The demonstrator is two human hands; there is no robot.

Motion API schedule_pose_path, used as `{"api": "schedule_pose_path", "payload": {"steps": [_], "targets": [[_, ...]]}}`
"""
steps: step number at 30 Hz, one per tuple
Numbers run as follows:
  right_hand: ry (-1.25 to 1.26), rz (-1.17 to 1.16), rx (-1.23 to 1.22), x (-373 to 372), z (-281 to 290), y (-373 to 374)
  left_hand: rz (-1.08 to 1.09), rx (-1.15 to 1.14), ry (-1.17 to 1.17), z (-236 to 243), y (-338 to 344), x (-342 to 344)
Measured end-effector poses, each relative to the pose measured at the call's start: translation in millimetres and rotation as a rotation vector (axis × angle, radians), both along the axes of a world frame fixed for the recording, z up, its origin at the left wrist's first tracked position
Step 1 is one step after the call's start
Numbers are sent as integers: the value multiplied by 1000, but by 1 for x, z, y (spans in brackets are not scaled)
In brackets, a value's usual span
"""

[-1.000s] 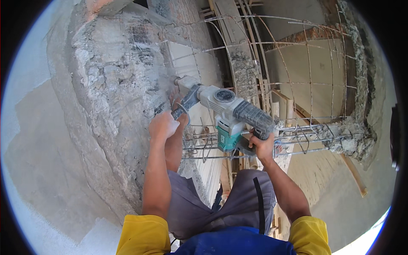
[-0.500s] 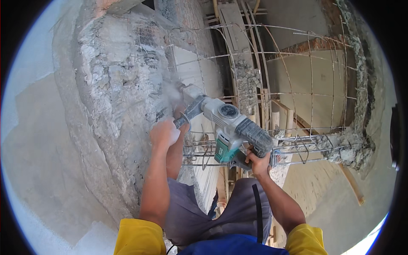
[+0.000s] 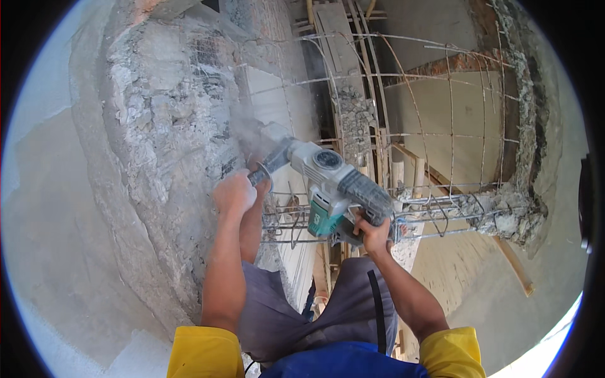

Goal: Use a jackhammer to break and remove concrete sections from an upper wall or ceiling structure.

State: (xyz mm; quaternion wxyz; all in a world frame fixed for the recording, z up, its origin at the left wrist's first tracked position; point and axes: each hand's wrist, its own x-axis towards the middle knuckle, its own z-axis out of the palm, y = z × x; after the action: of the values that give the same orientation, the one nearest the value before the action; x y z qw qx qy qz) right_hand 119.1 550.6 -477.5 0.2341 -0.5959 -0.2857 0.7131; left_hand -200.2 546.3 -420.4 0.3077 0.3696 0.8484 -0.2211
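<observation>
A grey and green demolition hammer (image 3: 318, 165) lies slantwise across the middle, its front end pointing to the upper left. My left hand (image 3: 236, 194) is closed around its dark side handle. At the back end, my right hand (image 3: 374, 235) grips the rear handle. Against the rough, broken concrete (image 3: 167, 120) on the left, the tool's tip is hidden in a cloud of dust (image 3: 247, 129).
Bare rebar (image 3: 403, 133) crosses an opening on the right, with wooden boards (image 3: 372, 82) below it. Jagged concrete (image 3: 513, 217) borders the opening's right side. My leg (image 3: 265, 296) is bent close to the broken concrete edge.
The view has shifted slightly, so most things appear a little further left. Dust around the hammer's tip has spread wider. Both hands keep their hold.
</observation>
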Motion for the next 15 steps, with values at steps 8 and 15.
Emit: {"api": "schedule_pose_path", "payload": {"steps": [8,15], "targets": [[51,-103,42,-13,12,-7,27,26,43,-14,-2,-9],[-10,-82,21,-18,25,-17,-7,25,84,-13,-11,-8]]}}
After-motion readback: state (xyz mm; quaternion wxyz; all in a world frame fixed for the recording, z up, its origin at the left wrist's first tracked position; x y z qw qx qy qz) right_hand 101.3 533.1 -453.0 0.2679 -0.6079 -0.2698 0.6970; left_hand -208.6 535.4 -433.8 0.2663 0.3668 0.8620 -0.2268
